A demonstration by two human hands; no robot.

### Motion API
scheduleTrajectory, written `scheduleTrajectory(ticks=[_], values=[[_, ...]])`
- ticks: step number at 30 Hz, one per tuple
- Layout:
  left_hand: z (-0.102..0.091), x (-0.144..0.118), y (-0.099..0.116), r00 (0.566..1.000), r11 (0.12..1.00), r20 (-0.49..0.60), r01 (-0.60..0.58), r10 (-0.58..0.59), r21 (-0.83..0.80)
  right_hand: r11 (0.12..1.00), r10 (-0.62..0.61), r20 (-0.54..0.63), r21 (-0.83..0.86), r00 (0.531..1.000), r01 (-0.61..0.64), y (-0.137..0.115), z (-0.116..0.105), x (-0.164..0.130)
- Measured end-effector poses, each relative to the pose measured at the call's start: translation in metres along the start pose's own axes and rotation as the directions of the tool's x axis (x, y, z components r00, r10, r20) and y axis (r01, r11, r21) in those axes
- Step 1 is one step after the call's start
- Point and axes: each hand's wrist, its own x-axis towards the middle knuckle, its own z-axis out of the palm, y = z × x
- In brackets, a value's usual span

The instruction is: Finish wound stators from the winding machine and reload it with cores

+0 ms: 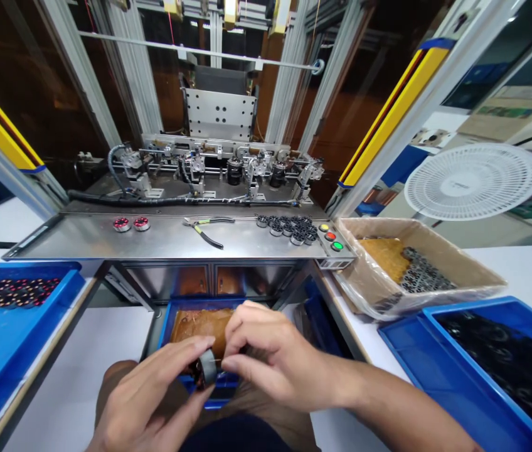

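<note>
Left hand point(155, 389): ring point(208, 367). Carton point(449, 256) (plastic lining): grey parts point(426, 274).

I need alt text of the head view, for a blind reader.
A person's left hand holds a grey round part above a blue plastic bin; the right hand bends its fingers close beside it. Behind, a silver metal shelf bears black and green pliers and black round parts.
</note>
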Motion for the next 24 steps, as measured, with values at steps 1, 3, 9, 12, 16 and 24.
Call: scheduleTrajectory(ticks=[1, 3, 9, 12, 16, 24], values=[[-0.002, 0.000, 0.000, 1.000, 1.000, 0.021, -0.011, 0.011, -0.021, 0.999, -0.029, 0.030, -0.040, 0.999, 0.030, 0.002, -0.004, 0.002], [-0.006, 0.000, 0.001, 0.997, 0.997, 0.072, -0.030, 0.036, -0.075, 0.987, -0.079, 0.121, -0.128, 0.990, 0.094, 0.008, -0.014, 0.004], [-0.006, -0.005, 0.000, 0.999, 1.000, 0.031, -0.012, 0.013, -0.011, 0.906, -0.185, 0.053, -0.379, 0.981, 0.191, -0.003, -0.016, 0.001], [-0.002, -0.006, -0.001, 0.999, 0.999, -0.042, -0.004, 0.007, 0.052, 0.843, -0.292, 0.112, -0.438, 0.950, 0.311, -0.011, 0.006, -0.003], [-0.004, -0.006, -0.003, 0.999, 0.999, -0.031, -0.010, 0.011, 0.044, 0.772, -0.321, 0.206, -0.508, 0.924, 0.382, -0.005, 0.021, 0.000], [-0.023, -0.023, -0.017, 0.967, 0.935, 0.015, 0.251, -0.256, -0.250, 0.758, -0.332, 0.416, -0.417, 0.847, 0.502, 0.009, -0.005, 0.027]])
